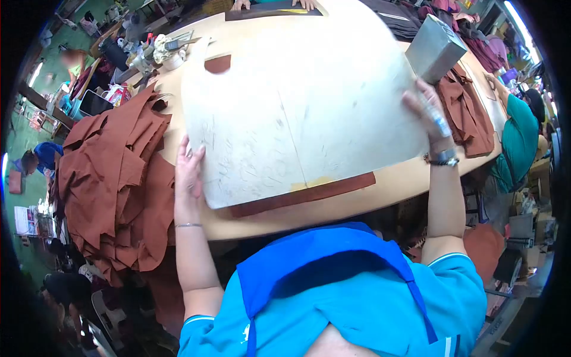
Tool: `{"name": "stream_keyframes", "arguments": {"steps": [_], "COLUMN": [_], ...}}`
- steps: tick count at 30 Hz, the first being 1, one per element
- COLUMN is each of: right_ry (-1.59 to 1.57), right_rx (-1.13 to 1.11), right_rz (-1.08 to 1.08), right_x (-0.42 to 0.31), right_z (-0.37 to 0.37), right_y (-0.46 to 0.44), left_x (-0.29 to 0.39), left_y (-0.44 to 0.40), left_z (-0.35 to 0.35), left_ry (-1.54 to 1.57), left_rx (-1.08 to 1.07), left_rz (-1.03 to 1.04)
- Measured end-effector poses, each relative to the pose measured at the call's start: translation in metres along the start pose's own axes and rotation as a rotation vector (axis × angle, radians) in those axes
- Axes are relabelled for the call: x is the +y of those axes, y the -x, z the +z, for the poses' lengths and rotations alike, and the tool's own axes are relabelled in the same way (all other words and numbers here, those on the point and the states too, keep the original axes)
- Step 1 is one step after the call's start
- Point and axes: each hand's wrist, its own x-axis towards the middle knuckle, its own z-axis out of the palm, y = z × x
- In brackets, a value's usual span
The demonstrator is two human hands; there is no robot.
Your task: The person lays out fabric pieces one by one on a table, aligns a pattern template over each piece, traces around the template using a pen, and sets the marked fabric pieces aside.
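A large, pale pattern sheet (309,113) with rounded corners spans the middle of the view, marked with handwriting and a long thin line. My left hand (189,169) grips its left edge near the lower corner. On the opposite side, my right hand (429,110) holds the right edge; the fingers are slightly blurred and a watch sits on the wrist. The sheet is tilted over the table, hiding most of what lies beneath. A strip of rust-brown fabric (303,193) shows under its near edge, and more brown shows through a cutout at the upper left.
A heap of rust-brown fabric pieces (113,184) hangs over the table's left side. At the right stand a grey metal block (435,49) and folded brown fabric (467,113). Another person's hands (273,5) rest on a dark strip at the far edge. A co-worker's green sleeve (518,143) is at right.
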Motion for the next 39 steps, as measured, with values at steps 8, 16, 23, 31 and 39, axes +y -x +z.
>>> {"name": "stream_keyframes", "arguments": {"steps": [8, 16, 23, 31, 39], "right_ry": [0.35, 0.42, 0.472, 0.812, 0.612], "right_rx": [0.147, 0.257, 0.27, 0.138, 0.152], "right_rz": [0.346, 0.251, 0.29, 0.269, 0.305], "right_x": [0.115, 0.13, 0.118, 0.117, 0.139], "right_z": [0.013, 0.021, 0.026, 0.007, -0.018], "right_y": [0.046, 0.045, 0.042, 0.03, 0.03], "left_x": [-0.028, -0.008, -0.002, 0.011, -0.018], "left_y": [0.003, 0.003, 0.003, 0.003, -0.022], "left_z": [-0.037, -0.021, -0.012, 0.003, -0.044], "left_ry": [-0.741, -1.08, -1.087, -1.452, -1.121], "left_rx": [-0.006, 0.022, 0.034, 0.025, -0.058], "left_rz": [0.015, 0.04, -0.012, -0.029, -0.017]}}
